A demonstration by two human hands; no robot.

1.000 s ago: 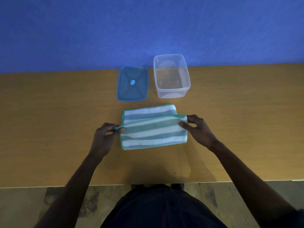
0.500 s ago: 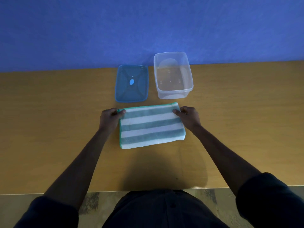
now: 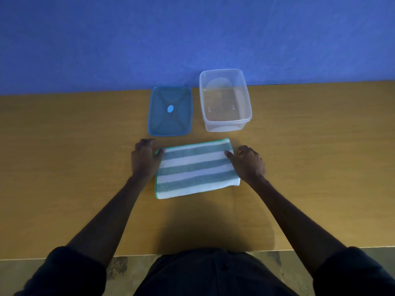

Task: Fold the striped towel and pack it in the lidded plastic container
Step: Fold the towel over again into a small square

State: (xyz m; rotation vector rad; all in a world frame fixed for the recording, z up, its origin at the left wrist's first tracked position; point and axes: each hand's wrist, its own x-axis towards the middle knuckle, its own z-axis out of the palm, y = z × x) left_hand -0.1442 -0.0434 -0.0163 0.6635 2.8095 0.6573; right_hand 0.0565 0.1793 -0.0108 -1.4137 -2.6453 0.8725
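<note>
The striped towel [image 3: 196,168], green and white, lies folded into a flat rectangle on the wooden table [image 3: 320,157] in front of me. My left hand [image 3: 144,160] rests at its left edge, with the thumb pinching the far left corner. My right hand [image 3: 248,163] sits at the right edge, fingers loosely curled and one fingertip touching the towel's top layer. Just beyond the towel's far right corner stands the clear plastic container [image 3: 225,124], open and empty. Its blue lid [image 3: 170,122] lies flat to the container's left.
A blue wall [image 3: 192,39] rises behind the table's far edge, right behind the container and the lid. The table's near edge [image 3: 320,249] runs just in front of my body, with patterned floor below it.
The near half of the towel was lifted and laid over onto the far half, making one flat stack. Both hands have since slid from the far corners back along the towel's sides.
</note>
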